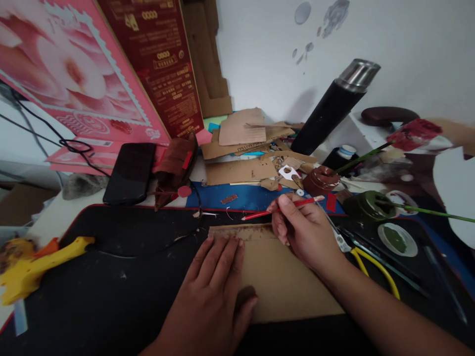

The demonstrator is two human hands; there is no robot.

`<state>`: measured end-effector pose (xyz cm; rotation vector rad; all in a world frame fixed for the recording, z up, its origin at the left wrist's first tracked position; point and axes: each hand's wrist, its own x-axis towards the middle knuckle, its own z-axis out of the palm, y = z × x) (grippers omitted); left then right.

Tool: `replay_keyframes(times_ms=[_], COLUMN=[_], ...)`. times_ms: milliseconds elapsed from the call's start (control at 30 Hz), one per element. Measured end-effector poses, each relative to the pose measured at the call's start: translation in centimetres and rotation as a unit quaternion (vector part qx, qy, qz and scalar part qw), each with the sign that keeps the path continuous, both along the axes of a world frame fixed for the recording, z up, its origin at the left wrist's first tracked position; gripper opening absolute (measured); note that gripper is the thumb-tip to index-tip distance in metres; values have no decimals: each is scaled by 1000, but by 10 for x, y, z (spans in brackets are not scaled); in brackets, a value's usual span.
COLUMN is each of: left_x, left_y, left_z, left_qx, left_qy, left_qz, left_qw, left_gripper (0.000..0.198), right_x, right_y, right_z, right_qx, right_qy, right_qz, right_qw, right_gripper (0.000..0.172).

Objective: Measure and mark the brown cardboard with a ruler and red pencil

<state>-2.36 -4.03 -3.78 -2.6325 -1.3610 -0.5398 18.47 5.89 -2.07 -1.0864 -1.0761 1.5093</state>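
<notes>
A flat brown piece of cardboard (285, 282) lies on the black mat in front of me, its far edge torn and stained. My left hand (218, 282) rests flat on its left part, fingers stretched toward that edge. Above the far right part, my right hand (304, 227) holds a red pencil (258, 214) between thumb and fingers. The pencil lies nearly level, one end pointing left and the pale end to the right. Beside my right wrist are yellow-handled pliers (374, 267), partly hidden by the arm.
A yellow glue gun (44, 262) lies at the left, its cord crossing the mat. Behind are a black phone (129, 173), cardboard scraps (241, 170) and a leaning black thermos (334, 106). Open paint jars, one brown (321, 180) and one green (367, 206), stand at the right.
</notes>
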Motion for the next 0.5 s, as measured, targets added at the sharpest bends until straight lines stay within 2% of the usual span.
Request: replay_keyframes(times_ms=[133,267,500], left_x=[0,0,0], left_y=[0,0,1], left_z=[0,1,1], left_qx=[-2,3,8], left_qy=[6,8,10], left_qz=[2,-2,0], left_qw=[1000,1000,1000], left_gripper=[57,56,56], right_x=[3,7,8], right_y=[-1,3,5], right_z=[-1,-1,-1], right_qx=[18,5,-25], right_qy=[0,29,22], right_qz=[-22,-51,-42], right_qw=[1000,998,999], right_gripper=[37,39,45])
